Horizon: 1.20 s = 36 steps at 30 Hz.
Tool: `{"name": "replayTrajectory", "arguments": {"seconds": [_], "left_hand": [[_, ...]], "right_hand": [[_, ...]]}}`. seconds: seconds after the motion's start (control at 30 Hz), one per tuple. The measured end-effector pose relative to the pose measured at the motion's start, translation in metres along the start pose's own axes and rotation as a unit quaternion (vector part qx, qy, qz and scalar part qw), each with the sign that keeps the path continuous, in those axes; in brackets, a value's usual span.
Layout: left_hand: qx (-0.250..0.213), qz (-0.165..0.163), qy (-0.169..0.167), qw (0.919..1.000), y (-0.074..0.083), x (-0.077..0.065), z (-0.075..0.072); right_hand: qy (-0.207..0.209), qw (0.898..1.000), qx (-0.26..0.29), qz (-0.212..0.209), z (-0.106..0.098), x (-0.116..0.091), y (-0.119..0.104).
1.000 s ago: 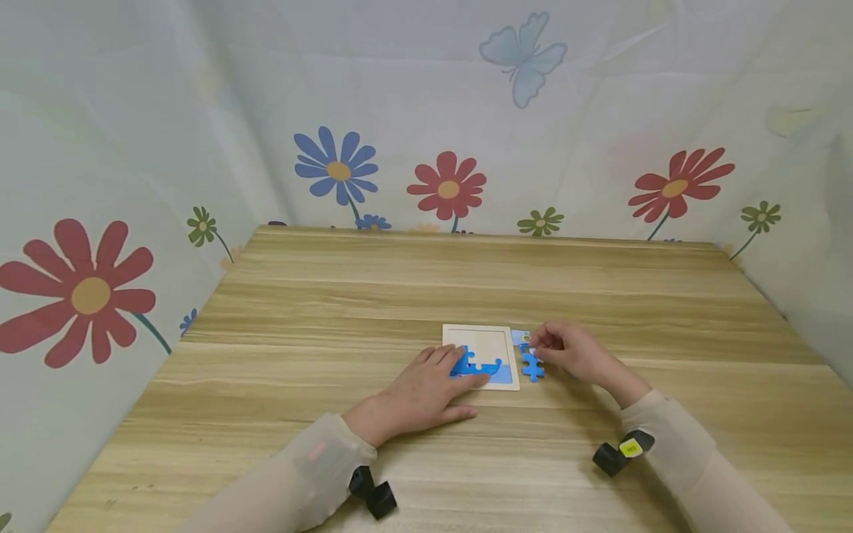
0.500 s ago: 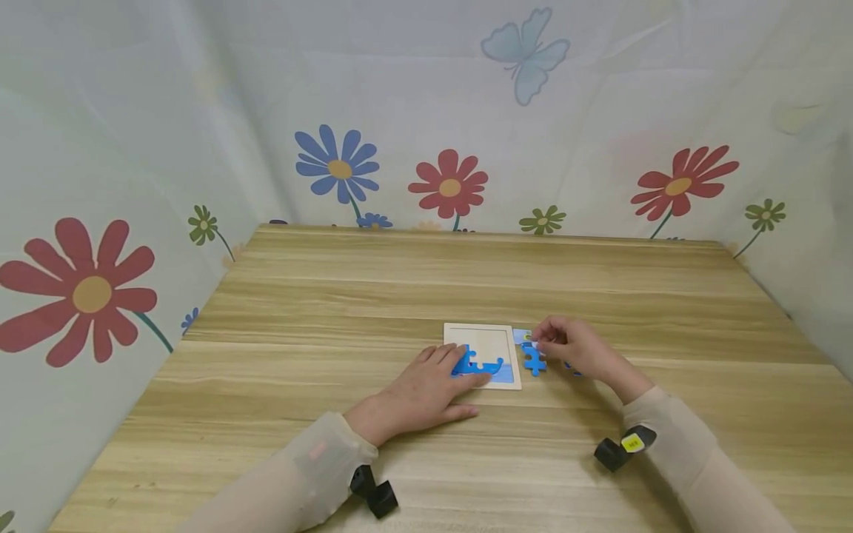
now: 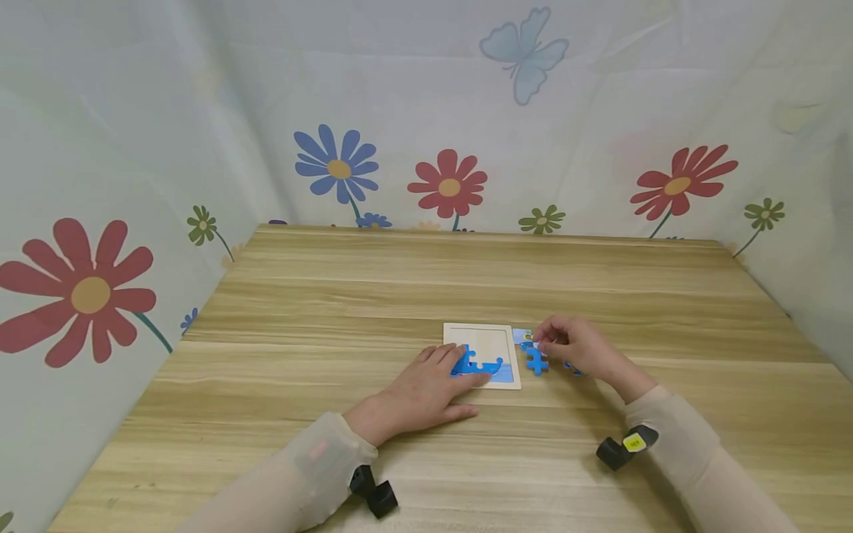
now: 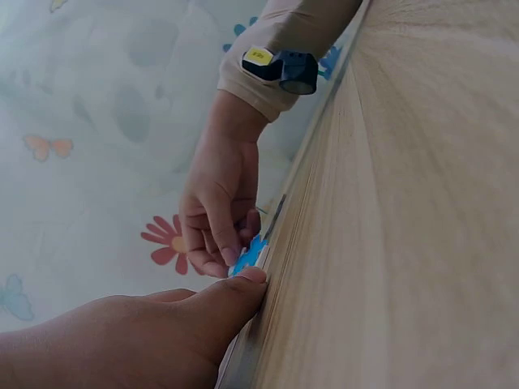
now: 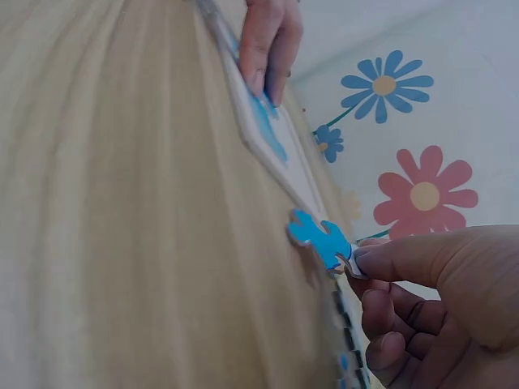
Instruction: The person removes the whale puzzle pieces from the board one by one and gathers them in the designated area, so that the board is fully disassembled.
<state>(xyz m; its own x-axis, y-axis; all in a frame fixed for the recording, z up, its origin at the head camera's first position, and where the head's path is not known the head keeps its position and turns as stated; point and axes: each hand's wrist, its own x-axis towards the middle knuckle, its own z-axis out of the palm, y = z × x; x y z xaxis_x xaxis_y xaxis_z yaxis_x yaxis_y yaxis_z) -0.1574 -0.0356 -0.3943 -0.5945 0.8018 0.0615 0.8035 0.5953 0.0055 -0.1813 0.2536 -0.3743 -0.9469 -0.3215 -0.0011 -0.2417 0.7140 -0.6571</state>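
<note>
My left hand (image 3: 426,389) lies with extended fingers over the lower left of a square wooden puzzle tray (image 3: 515,370). Blue puzzle pieces (image 3: 492,369) fill the tray's lower part, some hidden under the fingers; bare wood shows above them. Just right of the tray, my right hand (image 3: 580,348) pinches a blue jigsaw piece (image 5: 320,239) between thumb and index finger. The right wrist view shows the piece tilted, its blue face toward the camera and a white part at the thumb. The left wrist view has the left thumb (image 4: 243,279) at the tray's edge.
A light-blue piece (image 3: 522,337) with a yellow-green spot lies against the tray's right side. Another blue piece (image 3: 571,368) peeks out under the right hand. The wooden table (image 3: 373,274) extends around them, backed by a flowered cloth (image 3: 393,89).
My right hand has shifted slightly away and rightward with the pinched piece. A blue piece beneath that hand has come into sight. The left hand stays on the tray.
</note>
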Motion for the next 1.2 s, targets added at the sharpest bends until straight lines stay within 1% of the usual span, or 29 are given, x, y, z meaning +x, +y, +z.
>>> {"name": "replayTrajectory", "arguments": {"seconds": [0.17,0.37,0.57,0.87,1.2], "left_hand": [[0.004,0.002,0.000,1.0000,0.000,0.001,0.001],[0.001,0.000,0.002,1.0000,0.000,0.000,0.000],[0.000,-0.001,0.003,1.0000,0.000,0.000,0.000],[-0.004,-0.005,-0.004,1.0000,0.000,-0.001,-0.001],[-0.005,-0.004,-0.002,1.0000,0.000,-0.001,0.000]], "right_hand": [[-0.005,1.000,-0.010,-0.008,0.003,0.000,0.005],[-0.012,1.000,-0.002,-0.017,-0.001,-0.001,0.009],[-0.027,1.000,-0.004,-0.013,-0.004,-0.004,0.010],[-0.031,0.999,-0.013,-0.006,-0.008,-0.008,0.011],[-0.013,0.999,-0.039,0.008,-0.007,-0.009,0.011]]}}
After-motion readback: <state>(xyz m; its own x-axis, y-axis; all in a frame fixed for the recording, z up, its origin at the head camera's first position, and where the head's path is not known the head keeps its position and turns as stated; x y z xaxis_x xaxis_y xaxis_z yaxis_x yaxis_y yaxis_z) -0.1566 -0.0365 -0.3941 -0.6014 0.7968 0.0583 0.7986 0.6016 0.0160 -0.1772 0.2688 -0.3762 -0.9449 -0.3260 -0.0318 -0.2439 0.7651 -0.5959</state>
